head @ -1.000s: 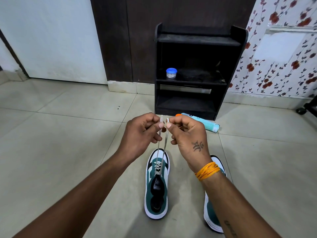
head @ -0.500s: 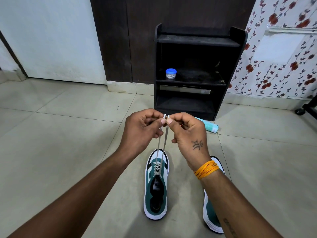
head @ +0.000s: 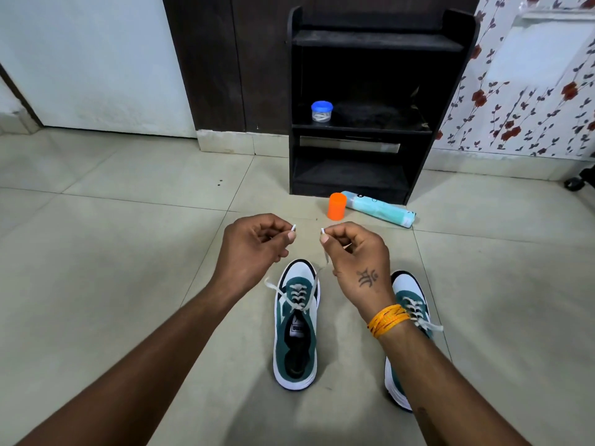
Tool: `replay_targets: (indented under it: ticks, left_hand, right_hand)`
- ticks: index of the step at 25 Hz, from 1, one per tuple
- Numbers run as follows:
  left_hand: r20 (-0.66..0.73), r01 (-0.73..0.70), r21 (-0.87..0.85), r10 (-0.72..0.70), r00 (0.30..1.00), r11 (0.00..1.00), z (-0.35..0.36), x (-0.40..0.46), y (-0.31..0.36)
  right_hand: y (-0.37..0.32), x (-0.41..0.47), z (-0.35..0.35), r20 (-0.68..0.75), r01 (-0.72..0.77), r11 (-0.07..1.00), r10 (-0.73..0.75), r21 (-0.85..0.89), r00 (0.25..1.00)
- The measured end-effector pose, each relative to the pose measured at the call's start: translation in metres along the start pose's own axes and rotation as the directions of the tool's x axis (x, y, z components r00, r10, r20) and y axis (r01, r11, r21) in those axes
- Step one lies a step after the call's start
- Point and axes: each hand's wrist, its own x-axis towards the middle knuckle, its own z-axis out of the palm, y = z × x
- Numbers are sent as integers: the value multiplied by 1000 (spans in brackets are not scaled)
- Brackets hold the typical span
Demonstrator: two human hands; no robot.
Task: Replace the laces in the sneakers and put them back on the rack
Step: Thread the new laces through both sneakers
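Note:
Two green-and-white sneakers stand on the tiled floor, toes pointing away from me. The left sneaker is laced partway with a white lace. My left hand pinches one tip of that lace above the shoe. The other tip is pinched by my right hand, a short gap apart. The right sneaker is partly hidden behind my right wrist and shows white laces. The black shoe rack stands against the wall beyond.
A small jar with a blue lid sits on the rack's middle shelf. An orange-capped light blue bottle lies on the floor in front of the rack. A black caster wheel shows at the far right.
My hands have moved apart and lowered, so the two lace tips no longer touch. The lace has gone slack and now drapes out to both sides of the left sneaker.

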Motion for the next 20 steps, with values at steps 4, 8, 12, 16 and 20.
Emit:
replay_targets:
  ticks: [4,8,12,16,20]
  left_hand:
    - [8,86,181,-89,996,980,-5,-11,-55]
    - [-9,123,438,-132,991,891,-3,-24,-102]
    - [2,138,714,-199,980,686,0,-35,-125]
    - [-7,80,758,-114,993,648,7,-42,-137]
    - [15,554,342,-594,804,758,26,-35,-127]
  right_hand:
    - [44,-18,2,0,-65,980,67,-190,998]
    - [78,-34,9,27,-156,951,169,-268,985]
    - [88,-47,14,10,-221,899,243,-377,970]
    - [98,-59,19,-49,-296,835,310,-463,950]
    - [111,-57,37,43,-647,747,659,-156,751]
